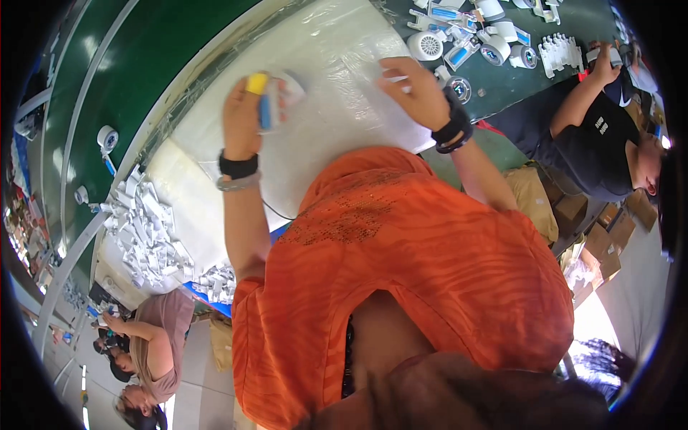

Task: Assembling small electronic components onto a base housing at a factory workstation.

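My left hand [242,118] is closed around a white plastic handheld fan part [272,104], blurred by motion, with a blue strip along it and a yellow end by my thumb. It is held above the plastic-covered work surface [330,43]. To the right, my right hand [419,93] hovers over the same sheet, its fingers bent together. A small white bit shows at its fingertips, too small and blurred to name. Just beyond that hand lie several white fan pieces [426,45] with round grilles and blue-striped handles.
A heap of white plastic parts [147,229] lies on the left, with more in a blue-edged bin [215,283]. A green conveyor belt [161,50] carries a white piece [107,138]. Co-workers sit at right [598,136] and lower left [161,330]. Cardboard boxes [602,244] stand at right.
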The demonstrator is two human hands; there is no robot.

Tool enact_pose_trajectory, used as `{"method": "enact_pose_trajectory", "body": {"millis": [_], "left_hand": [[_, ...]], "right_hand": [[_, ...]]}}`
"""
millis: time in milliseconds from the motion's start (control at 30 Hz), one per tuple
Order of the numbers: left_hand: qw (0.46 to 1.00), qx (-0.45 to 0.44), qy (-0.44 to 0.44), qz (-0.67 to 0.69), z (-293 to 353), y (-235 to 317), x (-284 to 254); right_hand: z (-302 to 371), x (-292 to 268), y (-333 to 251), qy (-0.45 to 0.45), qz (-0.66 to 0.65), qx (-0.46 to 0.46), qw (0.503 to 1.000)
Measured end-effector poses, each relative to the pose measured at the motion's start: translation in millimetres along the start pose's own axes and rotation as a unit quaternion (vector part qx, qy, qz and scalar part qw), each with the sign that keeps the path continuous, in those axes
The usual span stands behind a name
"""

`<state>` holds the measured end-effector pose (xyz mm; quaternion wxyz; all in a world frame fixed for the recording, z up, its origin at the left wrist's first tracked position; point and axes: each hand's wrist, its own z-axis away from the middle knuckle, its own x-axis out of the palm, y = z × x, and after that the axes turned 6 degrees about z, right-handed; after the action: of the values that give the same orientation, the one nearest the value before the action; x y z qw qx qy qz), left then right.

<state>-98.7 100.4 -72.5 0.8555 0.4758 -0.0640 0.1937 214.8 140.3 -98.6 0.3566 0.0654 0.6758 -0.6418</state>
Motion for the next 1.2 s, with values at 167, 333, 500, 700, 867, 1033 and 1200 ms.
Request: {"method": "enact_pose_trajectory", "body": {"millis": [167, 333, 500, 700, 867, 1033, 1200], "left_hand": [[0.983, 0.14, 0.098, 0.067, -34.1, 49.6, -67.3], [0.886, 0.281, 0.305, -0.208, -55.2, 42.4, -107.0], [0.945, 0.197, 0.193, -0.177, -42.1, -2.8, -78.2], [0.994, 0.041, 0.006, -0.099, -15.6, -43.5, -5.7], [0.969, 0.101, -0.168, -0.149, 1.0, -73.3, 52.8], [0.904, 0.274, -0.147, -0.292, 15.3, -72.2, 101.7], [0.823, 0.319, -0.15, -0.445, 7.9, -69.9, 75.5]], "right_hand": [[5.9, -59.9, 55.8, 0.207, 0.18, -0.026, 0.961], [19.3, -84.1, 89.1, 0.075, 0.226, 0.173, 0.956], [26.3, -73.0, 116.9, -0.015, 0.282, 0.109, 0.953], [23.9, -104.0, 82.2, -0.092, -0.058, 0.138, 0.984], [10.6, -92.8, 23.5, -0.209, -0.266, 0.115, 0.934], [2.3, -54.1, -29.7, -0.299, -0.289, 0.088, 0.905], [-2.4, -35.5, -39.1, -0.383, -0.308, 0.068, 0.868]]}}
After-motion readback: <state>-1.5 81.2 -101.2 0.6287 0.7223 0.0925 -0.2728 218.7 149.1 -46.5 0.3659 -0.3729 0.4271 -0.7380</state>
